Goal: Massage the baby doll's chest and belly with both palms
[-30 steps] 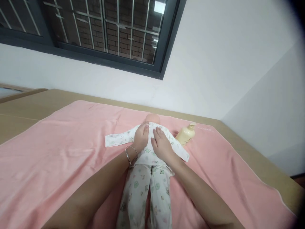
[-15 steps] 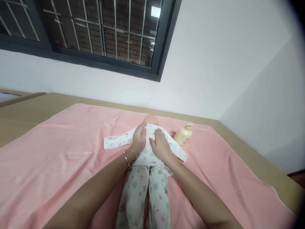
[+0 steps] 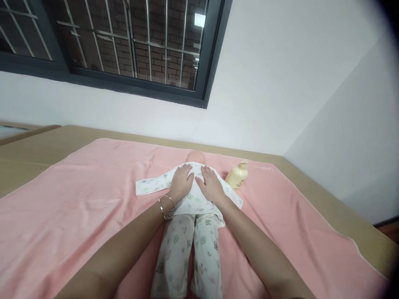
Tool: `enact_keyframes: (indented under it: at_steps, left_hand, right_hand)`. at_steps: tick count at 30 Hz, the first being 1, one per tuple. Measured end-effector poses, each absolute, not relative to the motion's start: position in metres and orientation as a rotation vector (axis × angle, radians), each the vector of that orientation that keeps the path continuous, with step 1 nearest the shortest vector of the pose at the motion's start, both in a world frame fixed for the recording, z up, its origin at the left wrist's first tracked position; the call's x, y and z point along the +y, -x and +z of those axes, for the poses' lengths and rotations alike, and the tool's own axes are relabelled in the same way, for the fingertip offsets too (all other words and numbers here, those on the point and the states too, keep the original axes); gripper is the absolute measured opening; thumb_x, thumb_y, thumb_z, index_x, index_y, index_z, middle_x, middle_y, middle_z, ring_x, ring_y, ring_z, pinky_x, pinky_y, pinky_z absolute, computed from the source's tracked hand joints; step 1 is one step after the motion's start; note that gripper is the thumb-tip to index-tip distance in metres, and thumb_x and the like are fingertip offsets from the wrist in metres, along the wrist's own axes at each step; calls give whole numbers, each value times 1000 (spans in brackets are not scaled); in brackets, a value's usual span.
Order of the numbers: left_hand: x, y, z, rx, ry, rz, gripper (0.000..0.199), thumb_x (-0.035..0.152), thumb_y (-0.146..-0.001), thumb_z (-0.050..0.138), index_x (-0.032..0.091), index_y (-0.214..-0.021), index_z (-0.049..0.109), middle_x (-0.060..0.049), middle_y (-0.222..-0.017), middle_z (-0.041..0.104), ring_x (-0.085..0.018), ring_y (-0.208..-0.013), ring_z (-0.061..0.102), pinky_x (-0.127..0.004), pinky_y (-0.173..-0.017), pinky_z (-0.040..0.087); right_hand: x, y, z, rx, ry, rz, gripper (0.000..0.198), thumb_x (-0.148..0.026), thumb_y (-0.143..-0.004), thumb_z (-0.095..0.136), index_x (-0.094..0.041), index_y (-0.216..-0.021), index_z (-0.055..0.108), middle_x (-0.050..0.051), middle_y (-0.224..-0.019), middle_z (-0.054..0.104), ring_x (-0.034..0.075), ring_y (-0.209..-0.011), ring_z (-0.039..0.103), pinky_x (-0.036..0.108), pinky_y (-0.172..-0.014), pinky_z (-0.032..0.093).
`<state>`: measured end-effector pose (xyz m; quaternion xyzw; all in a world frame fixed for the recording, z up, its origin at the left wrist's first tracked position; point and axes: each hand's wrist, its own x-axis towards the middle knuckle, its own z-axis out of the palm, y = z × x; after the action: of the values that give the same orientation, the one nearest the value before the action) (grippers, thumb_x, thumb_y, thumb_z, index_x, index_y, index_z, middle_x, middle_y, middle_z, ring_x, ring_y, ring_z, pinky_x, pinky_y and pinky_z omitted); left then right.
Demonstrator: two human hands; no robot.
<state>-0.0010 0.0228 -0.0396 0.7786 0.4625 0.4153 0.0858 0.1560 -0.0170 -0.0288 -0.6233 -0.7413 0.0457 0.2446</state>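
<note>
A baby doll (image 3: 195, 157) lies on a pink blanket (image 3: 118, 174), its head at the far end. It wears a white long-sleeved top (image 3: 193, 201) with small prints and matching trousers (image 3: 177, 245). My left hand (image 3: 181, 181) rests flat on the left side of the chest, its thumb apart from the fingers. Opposite it, my right hand (image 3: 211, 185) lies flat on the right side with fingers stretched out. Both palms touch the cloth and hold nothing. A silver bangle (image 3: 166, 205) circles my left wrist. The doll's face cannot be made out.
A pale yellow pump bottle (image 3: 237, 174) leans beside the doll's right-hand sleeve. Under the blanket is a tan padded surface (image 3: 314, 193), bordered by a white wall (image 3: 249, 108). A dark-framed window (image 3: 199, 97) with metal bars is above.
My left hand has turned from its edge to lie flatter on the chest, its thumb now spread. My right hand has shifted slightly. The camera view has moved a little.
</note>
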Motion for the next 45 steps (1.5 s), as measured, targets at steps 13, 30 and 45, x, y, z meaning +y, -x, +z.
enact_keyframes:
  at_steps: [13, 30, 45]
  left_hand:
    - [1, -5, -22, 1287, -2784, 1095, 31, 15, -91, 42, 14, -107, 69, -14, -119, 70, -24, -118, 62, -39, -108, 44]
    - [-6, -3, -6, 1477, -2727, 748, 38, 27, -94, 43, 5, -117, 62, -26, -127, 62, -35, -126, 54, -48, -109, 33]
    - [24, 19, -14, 1527, -2437, 710, 83, 75, -80, 51, 14, -136, 50, -21, -146, 48, -40, -136, 42, -51, -108, 33]
  right_hand:
    - [-41, -141, -6, -2018, 1617, 100, 45, -25, -97, 36, -16, -135, 58, 9, -144, 54, 21, -137, 46, 34, -115, 34]
    - [-40, -145, -3, -2086, 1806, 76, 50, -22, -98, 30, -3, -140, 49, 22, -145, 49, 29, -139, 41, 45, -115, 28]
    - [5, -181, -31, -1973, 1695, 275, 57, -41, -102, 25, -9, -145, 45, 16, -152, 42, 24, -147, 29, 49, -121, 15]
